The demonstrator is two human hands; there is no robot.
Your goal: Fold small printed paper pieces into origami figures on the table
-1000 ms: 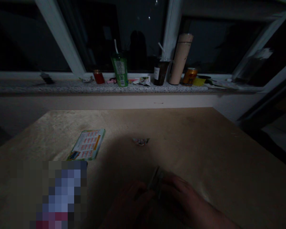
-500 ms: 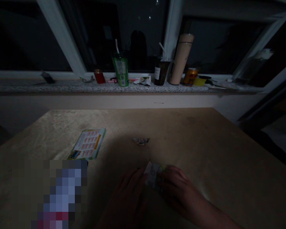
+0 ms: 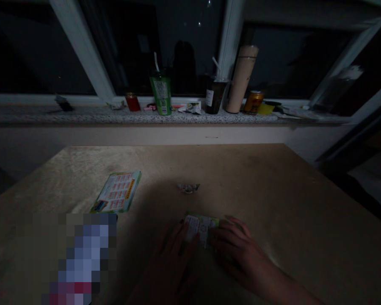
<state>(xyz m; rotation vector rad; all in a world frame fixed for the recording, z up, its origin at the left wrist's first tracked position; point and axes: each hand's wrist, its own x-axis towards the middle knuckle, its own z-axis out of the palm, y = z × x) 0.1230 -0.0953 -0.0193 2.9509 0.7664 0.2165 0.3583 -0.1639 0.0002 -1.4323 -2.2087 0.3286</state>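
Note:
A small printed sheet of paper (image 3: 203,227), pale with green edges, lies on the table between my hands. My left hand (image 3: 173,250) rests over its left part, fingers stretched out and apart on the paper. From the right, my right hand (image 3: 238,245) lies across the other end with its fingers extended over the surface; its thumb is hidden. The light is dim, and the sheet's near edge is hard to make out. Just beyond the sheet lies a small, narrow printed paper piece (image 3: 188,188), touched by neither hand.
A printed card or stack of sheets (image 3: 119,191) lies left on the wooden table (image 3: 257,178), beside a pixelated blurred area. Along the windowsill (image 3: 92,114) stand a green cup (image 3: 162,95), a dark drink cup (image 3: 213,99), a pink flask (image 3: 242,80), and red and orange cans.
The raised, folded part of the paper has come down flat, so more of its print shows. My left hand has shifted slightly with it; my right hand has hardly moved.

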